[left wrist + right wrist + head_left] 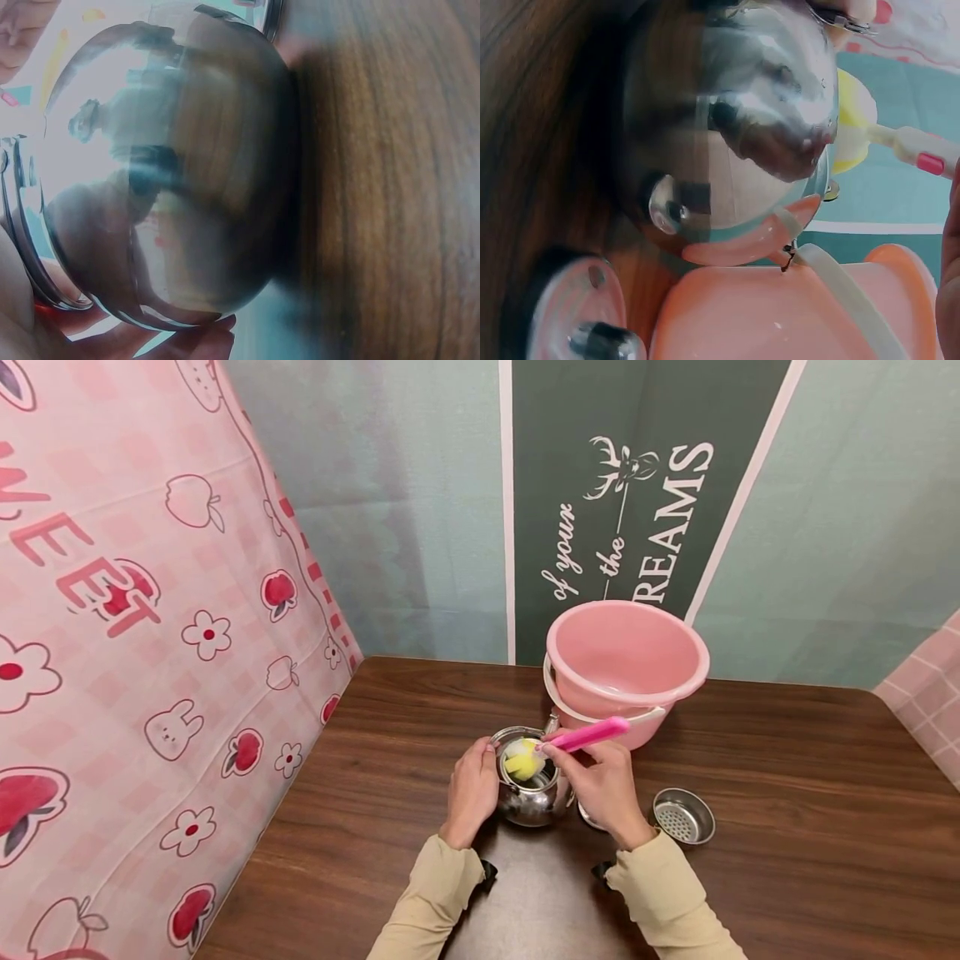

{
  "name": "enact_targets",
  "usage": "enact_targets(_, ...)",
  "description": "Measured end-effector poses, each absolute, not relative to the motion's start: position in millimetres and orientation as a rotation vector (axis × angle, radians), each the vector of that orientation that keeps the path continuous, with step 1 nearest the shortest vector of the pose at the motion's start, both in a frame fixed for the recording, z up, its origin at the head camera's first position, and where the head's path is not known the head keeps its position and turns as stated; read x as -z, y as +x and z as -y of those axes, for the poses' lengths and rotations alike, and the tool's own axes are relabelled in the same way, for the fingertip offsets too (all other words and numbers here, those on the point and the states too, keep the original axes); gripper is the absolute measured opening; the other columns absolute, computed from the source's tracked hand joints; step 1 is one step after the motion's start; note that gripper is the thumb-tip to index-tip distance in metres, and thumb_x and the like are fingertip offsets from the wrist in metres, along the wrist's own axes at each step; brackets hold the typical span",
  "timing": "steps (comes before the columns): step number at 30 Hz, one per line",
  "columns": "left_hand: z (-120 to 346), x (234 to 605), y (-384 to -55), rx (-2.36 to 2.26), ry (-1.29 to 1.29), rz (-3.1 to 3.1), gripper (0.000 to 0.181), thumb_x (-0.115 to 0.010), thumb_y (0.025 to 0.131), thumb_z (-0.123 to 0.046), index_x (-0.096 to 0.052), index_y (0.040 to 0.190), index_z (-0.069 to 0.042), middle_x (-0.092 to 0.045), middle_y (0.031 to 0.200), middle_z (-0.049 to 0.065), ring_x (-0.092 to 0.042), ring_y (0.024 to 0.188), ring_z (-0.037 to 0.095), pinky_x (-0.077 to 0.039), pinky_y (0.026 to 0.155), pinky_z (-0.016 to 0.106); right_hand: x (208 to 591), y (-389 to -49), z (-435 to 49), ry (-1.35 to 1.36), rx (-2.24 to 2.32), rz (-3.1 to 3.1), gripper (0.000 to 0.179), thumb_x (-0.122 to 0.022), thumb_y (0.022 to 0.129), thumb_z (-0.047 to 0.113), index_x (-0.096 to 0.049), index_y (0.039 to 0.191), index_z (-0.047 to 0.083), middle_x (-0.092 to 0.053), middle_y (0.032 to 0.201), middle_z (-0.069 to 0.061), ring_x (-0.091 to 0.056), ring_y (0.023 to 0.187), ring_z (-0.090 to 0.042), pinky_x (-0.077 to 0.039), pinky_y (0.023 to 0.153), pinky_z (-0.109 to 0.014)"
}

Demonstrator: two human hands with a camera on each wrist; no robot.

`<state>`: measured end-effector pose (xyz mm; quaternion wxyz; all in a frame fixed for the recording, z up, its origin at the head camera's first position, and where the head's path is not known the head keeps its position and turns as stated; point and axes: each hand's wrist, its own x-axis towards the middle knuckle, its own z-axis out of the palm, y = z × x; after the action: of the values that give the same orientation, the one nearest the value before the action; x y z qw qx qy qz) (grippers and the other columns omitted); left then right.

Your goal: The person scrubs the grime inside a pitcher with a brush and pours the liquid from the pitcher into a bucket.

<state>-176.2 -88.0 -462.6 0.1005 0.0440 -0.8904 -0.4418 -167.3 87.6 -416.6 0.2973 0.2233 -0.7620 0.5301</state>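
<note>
Our tabletop is carrying the pink bucket, which is crowding the far side of the kettle. We are holding the kettle upright, left hand curling round it, presumably for steadiness. Our right hand is pinching the sponge brush near its head, likely for control; we cannot tell how deep it is sitting. Rightward, the strainer is lying beyond the partly hidden lid.

head: above, facing forward-down | left wrist, right wrist: low, close | shared: kettle
</note>
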Motion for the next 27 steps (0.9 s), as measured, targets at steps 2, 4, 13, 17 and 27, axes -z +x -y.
enact_targets(2,88,462,-176,1.303,0.131,2.630,0.035,-0.035,0.102,-0.028,-0.065,0.117,-0.018,-0.067,0.123,0.002,-0.062,0.114,0.032,-0.048,0.090,0.053,411,-164,-89,0.482,-1.512,2.114,0.012,-0.075,0.080,0.001,-0.076,0.091,0.005,-0.074,0.083,-0.009,-0.059,0.068,0.003,-0.047,0.064,-0.012)
enact_targets(4,88,462,-176,1.298,0.133,2.628,0.035,-0.035,0.102,-0.028,-0.066,0.116,-0.018,-0.067,0.122,0.002,-0.062,0.113,0.032,-0.048,0.089,0.053,404,-160,-89,0.389,-1.605,2.188,0.009,-0.072,0.084,0.003,-0.075,0.092,0.003,-0.073,0.084,-0.011,-0.055,0.062,0.000,-0.046,0.058,-0.015)
enact_targets(13,87,462,-174,1.299,0.145,2.624,0.033,-0.035,0.103,-0.028,-0.066,0.113,-0.019,-0.068,0.120,0.002,-0.063,0.111,0.033,-0.049,0.085,0.053,373,-148,-90,0.263,-1.723,2.398,0.014,-0.067,0.089,0.008,-0.072,0.098,-0.003,-0.063,0.071,-0.022,-0.049,0.054,-0.005,-0.041,0.046,-0.020)
enact_targets(17,87,463,-175,1.298,0.153,2.628,0.034,-0.034,0.103,-0.029,-0.065,0.112,-0.020,-0.068,0.120,0.003,-0.063,0.110,0.033,-0.049,0.084,0.054,382,-153,-96,0.345,-1.631,2.430,0.013,-0.069,0.089,0.016,-0.073,0.096,0.007,-0.066,0.072,-0.013,-0.047,0.052,-0.004,-0.040,0.046,-0.023)
enact_targets(27,87,463,-174,1.291,0.154,2.624,0.033,-0.035,0.103,-0.029,-0.065,0.111,-0.021,-0.068,0.120,0.003,-0.064,0.109,0.034,-0.049,0.081,0.054,390,-156,-97,0.750,-1.178,2.207,0.020,-0.082,0.070,0.003,-0.076,0.087,0.012,-0.074,0.082,0.001,-0.061,0.076,-0.009,-0.043,0.071,-0.016)
